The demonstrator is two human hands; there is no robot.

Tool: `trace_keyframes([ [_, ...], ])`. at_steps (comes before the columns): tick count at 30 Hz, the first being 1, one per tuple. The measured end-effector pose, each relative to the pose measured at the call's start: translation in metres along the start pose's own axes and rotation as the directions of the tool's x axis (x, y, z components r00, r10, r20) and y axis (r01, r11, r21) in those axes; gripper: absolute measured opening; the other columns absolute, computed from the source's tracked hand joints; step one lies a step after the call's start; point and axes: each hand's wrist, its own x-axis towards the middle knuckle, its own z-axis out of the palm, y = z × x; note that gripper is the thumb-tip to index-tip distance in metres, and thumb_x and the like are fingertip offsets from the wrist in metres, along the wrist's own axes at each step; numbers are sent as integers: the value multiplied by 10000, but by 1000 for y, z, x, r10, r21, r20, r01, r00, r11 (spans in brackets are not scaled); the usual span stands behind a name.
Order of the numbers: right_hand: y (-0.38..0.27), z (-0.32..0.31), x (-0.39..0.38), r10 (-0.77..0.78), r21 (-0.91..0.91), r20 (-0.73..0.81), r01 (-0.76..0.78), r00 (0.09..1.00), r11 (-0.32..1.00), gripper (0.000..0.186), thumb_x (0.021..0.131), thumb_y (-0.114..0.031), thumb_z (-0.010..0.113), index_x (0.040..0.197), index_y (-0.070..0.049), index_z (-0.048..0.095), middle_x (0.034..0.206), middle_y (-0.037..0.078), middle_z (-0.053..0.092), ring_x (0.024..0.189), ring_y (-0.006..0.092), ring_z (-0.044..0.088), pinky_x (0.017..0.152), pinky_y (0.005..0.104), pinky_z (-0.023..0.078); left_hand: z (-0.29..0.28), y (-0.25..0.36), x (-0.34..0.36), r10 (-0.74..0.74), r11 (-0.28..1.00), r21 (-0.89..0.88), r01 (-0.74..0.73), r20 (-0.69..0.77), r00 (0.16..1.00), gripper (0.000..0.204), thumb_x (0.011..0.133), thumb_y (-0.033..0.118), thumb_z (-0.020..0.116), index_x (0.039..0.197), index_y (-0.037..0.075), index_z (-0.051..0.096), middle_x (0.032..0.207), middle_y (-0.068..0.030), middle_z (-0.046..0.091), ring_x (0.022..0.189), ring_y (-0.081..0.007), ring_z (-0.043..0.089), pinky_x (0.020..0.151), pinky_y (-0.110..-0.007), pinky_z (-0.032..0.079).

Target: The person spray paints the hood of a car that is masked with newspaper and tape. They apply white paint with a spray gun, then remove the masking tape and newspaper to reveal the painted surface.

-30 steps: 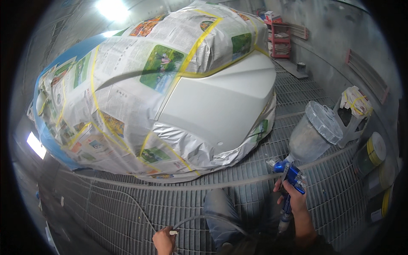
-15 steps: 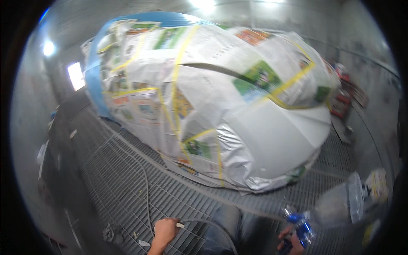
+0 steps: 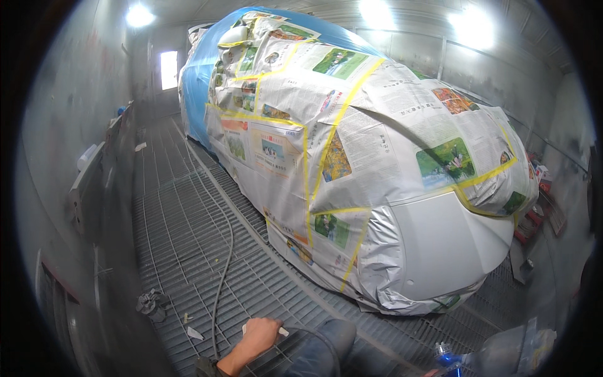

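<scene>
Car: filling the centre and right of the frame, sitting on the grated floor, wrapped in newspaper sheets joined with yellow tape; blue sheeting covering the far end at upper centre.
Bare panel: showing white and unmasked at lower right of the car, edged with silvery film.
Floor: running as metal grating from upper left down to the lower edge.
Hose: trailing along the grating at left of centre, curving down toward the lower edge near the left hand.
Spray gun: poking in at the lower right edge, showing a blue body and a clear cup; well apart from the bare panel.
Left hand: resting at lower centre, fingers curled closed around something pale, likely the hose, though not clearly showing.
Right hand: sitting almost wholly below the lower right edge beside the spray gun; grip impossible to tell.
Rag: lying crumpled on the grating at lower left.
</scene>
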Motion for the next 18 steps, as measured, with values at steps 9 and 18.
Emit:
trace_keyframes([
  [9,-9,20,-1,-17,-32,-3,17,1000,999,269,1045,-268,486,1096,-30,600,839,67,637,556,109,532,491,255,427,3,0,-4,1,998,-64,-2,-21,1000,124,803,229,667,853,117,691,726,-122,678,717,-346,686,605,-472,523],
  [18,-10,21,-2,16,-36,-72,-18,997,999,262,1023,-291,542,1078,-54,640,835,49,662,594,122,569,525,251,447,3,2,1,30,998,-49,-30,-7,1000,156,778,196,661,894,108,715,734,-140,685,713,-350,685,607,-470,525],
])
